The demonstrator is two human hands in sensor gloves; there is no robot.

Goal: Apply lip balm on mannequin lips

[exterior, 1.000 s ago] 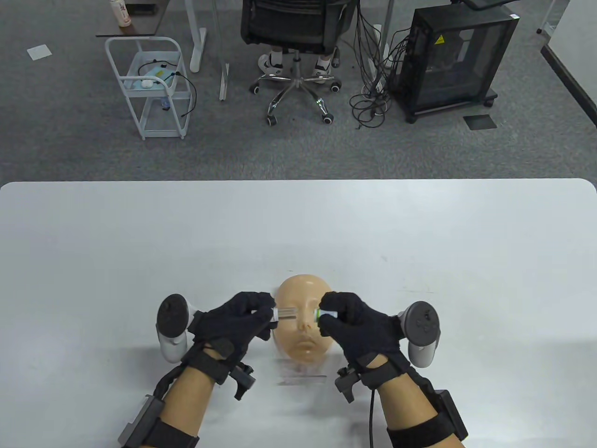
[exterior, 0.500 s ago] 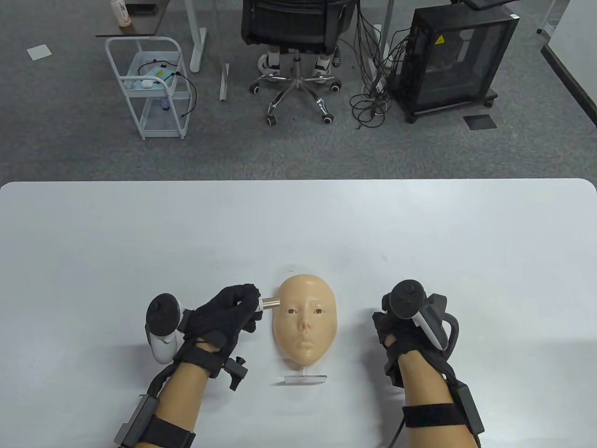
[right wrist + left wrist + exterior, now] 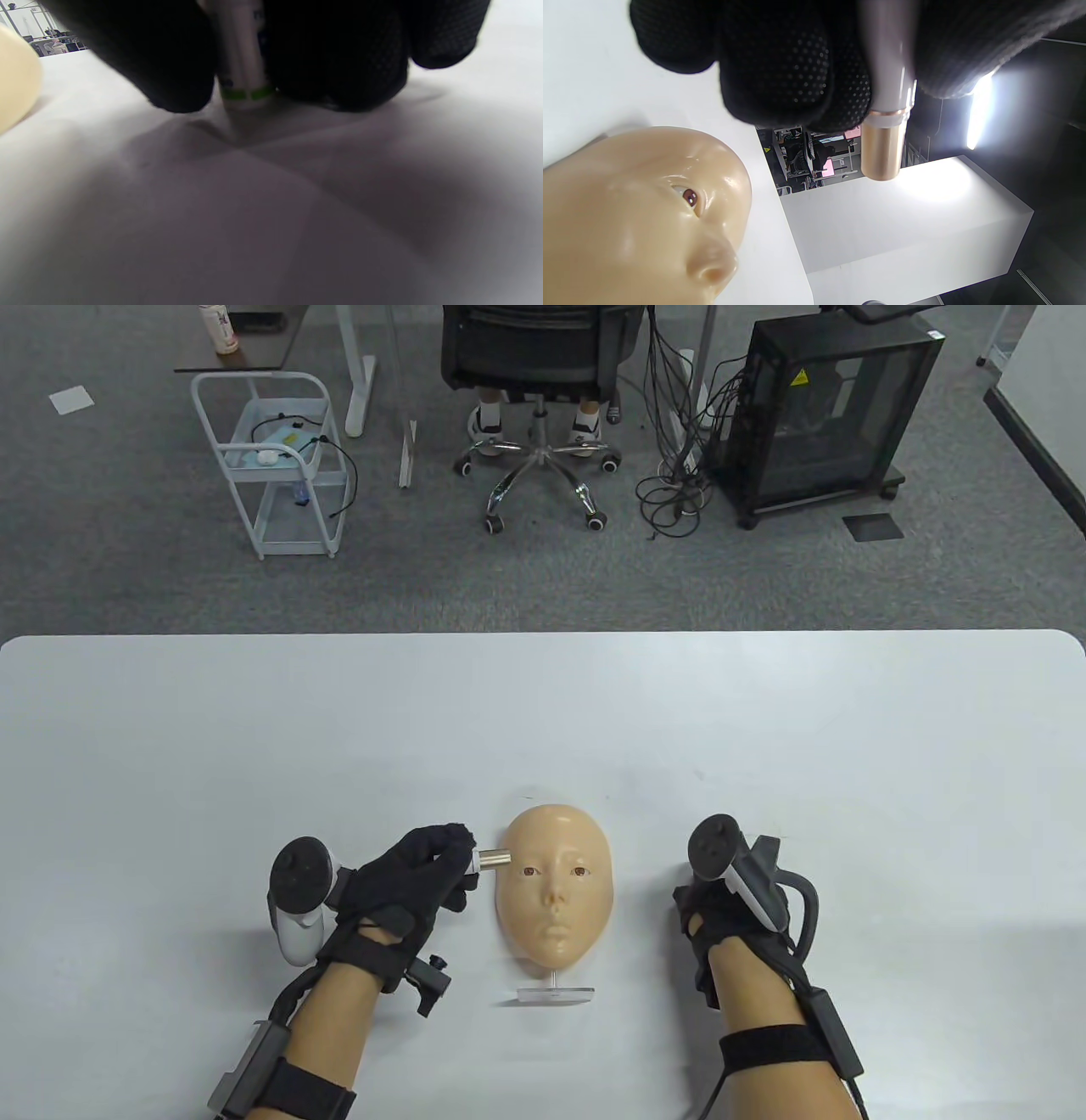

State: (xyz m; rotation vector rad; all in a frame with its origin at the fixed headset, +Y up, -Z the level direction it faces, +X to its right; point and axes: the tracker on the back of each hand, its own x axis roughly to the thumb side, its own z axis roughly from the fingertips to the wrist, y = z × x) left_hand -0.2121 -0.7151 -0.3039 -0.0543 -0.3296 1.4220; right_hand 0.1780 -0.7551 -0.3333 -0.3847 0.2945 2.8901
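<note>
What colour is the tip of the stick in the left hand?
Shiny rose gold tip, clearest in the left wrist view.

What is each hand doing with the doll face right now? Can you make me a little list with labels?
left hand: holds the lip balm tube, gold end uncovered, pointing at the forehead side of the mannequin face
right hand: holds the cap with the green band, low over the table, right of the face
mannequin face: tilted on a clear stand, between the hands
lips: nothing touching them yet
</note>
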